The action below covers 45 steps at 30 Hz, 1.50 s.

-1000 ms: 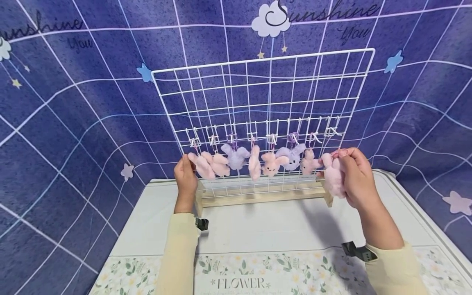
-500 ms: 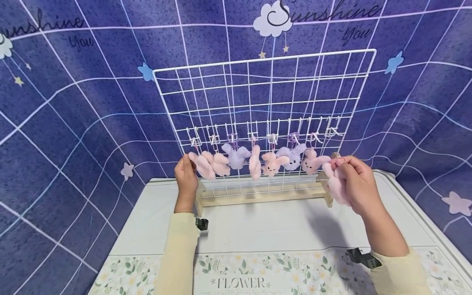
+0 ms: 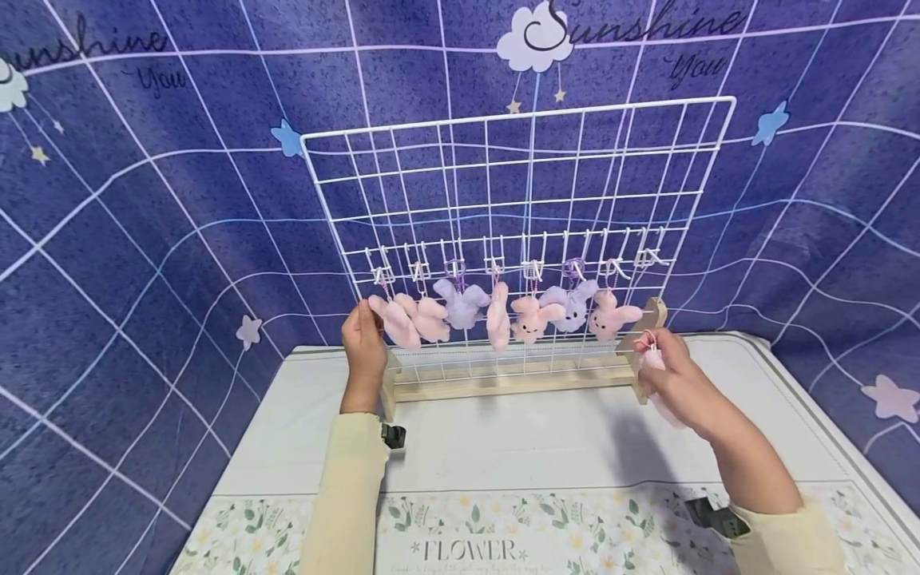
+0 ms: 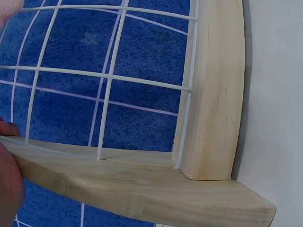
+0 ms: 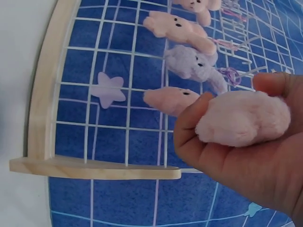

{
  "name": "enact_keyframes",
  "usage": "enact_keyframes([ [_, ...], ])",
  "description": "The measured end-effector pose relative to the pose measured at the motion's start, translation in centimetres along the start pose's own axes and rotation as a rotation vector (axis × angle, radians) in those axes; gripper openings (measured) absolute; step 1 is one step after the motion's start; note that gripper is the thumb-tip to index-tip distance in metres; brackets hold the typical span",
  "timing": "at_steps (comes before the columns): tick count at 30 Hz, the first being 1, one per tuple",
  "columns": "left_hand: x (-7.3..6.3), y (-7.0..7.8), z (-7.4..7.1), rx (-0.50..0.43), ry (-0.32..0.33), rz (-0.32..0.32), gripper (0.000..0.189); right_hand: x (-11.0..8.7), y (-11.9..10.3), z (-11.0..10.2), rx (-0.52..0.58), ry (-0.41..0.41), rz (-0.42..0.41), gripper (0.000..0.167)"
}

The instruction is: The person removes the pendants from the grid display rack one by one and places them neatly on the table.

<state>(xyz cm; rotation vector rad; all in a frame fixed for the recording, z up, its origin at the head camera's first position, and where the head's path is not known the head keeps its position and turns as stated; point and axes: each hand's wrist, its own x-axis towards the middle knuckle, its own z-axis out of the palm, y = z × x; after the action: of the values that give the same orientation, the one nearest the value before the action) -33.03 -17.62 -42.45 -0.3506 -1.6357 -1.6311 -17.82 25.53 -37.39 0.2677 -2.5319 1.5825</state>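
Sleeves (image 3: 341, 495) of pale yellow, each with a dark strap (image 3: 393, 436) at the cuff, reach across a floral strip (image 3: 467, 543) lettered "FLOWER" on the near part of a white tabletop (image 3: 503, 447). Low beside the right end of a display rack, the right hand (image 3: 683, 379) holds a pink plush toy (image 5: 244, 118), its fingers clamped round the soft body, a pink cord loop (image 3: 649, 339) showing above the grip. At the opposite end, the left hand (image 3: 362, 343) grips the rack's left wooden upright (image 4: 142, 189), fingers wrapped about its edge. Between the hands, seven long-eared toys (image 3: 529, 325), five pink and two lilac, hang in a row from white hooks (image 3: 646, 257) on a white wire grid (image 4: 110, 75), set in a pale wooden base (image 3: 503, 388). Behind it all, a blue cloth (image 3: 180, 343) carries printed lines, stars, clouds and the word "Sunshine"
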Motion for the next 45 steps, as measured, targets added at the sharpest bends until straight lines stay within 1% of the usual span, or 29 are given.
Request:
enact_keyframes([
  [2,0.0,-1.0,-0.1,0.008,0.008,0.002,0.046,-0.1,0.1,0.1,-0.029,-0.025,0.01,0.037],
  [4,0.1,-2.0,-0.2,0.012,0.017,0.003,0.046,-0.1,0.2,0.1,-0.036,-0.041,0.026,0.037],
  [8,0.0,-2.1,-0.2,0.012,0.032,-0.006,0.043,0.0,0.5,-0.1,-0.121,-0.067,0.064,0.029],
  [10,0.0,-2.1,-0.2,0.018,0.033,-0.005,0.042,0.1,0.7,-0.2,-0.17,-0.097,0.079,0.021],
  [12,0.0,-2.1,-0.3,0.022,0.032,0.0,0.042,0.1,0.9,-0.3,-0.209,-0.145,0.075,0.015],
  [15,0.0,-2.0,-0.3,0.02,0.019,0.014,0.042,0.2,1.1,-0.3,-0.234,-0.208,0.05,0.013],
  [18,0.1,-1.9,-0.3,0.01,0.004,0.019,0.043,0.2,1.3,-0.3,-0.295,-0.228,0.02,0.012],
  [20,0.1,-2.0,-0.3,0.009,-0.001,0.02,0.043,0.3,1.3,-0.2,-0.305,-0.249,0.023,0.011],
  [22,0.2,-2.1,-0.3,0.009,-0.005,0.022,0.044,0.3,1.4,-0.2,-0.309,-0.286,0.049,0.011],
  [25,0.2,-2.1,-0.2,0.008,-0.003,0.021,0.044,0.2,1.5,0.0,-0.286,-0.377,0.106,0.011],
  [28,0.2,-2.0,-0.1,-0.004,0.001,0.02,0.043,0.0,1.7,0.1,-0.335,-0.456,0.144,0.011],
  [31,0.1,-1.9,-0.1,-0.015,0.003,0.023,0.043,-0.1,1.8,0.3,-0.414,-0.506,0.159,0.014],
  [33,0.2,-2.0,-0.1,-0.016,0.005,0.023,0.043,-0.1,1.9,0.4,-0.451,-0.517,0.152,0.014],
  [35,0.2,-1.9,-0.1,-0.019,0.002,0.016,0.043,-0.1,2.1,0.6,-0.466,-0.521,0.153,0.016],
  [37,0.2,-2.0,-0.1,-0.016,0.003,0.006,0.043,-0.1,2.2,0.8,-0.462,-0.52,0.159,0.016],
  [40,0.3,-2.1,-0.1,-0.01,0.005,-0.003,0.043,-0.2,2.4,1.0,-0.443,-0.522,0.189,0.019],
  [45,0.2,-2.2,-0.2,-0.007,0.001,0.015,0.043,-0.2,2.9,1.4,-0.425,-0.534,0.24,0.025],
])
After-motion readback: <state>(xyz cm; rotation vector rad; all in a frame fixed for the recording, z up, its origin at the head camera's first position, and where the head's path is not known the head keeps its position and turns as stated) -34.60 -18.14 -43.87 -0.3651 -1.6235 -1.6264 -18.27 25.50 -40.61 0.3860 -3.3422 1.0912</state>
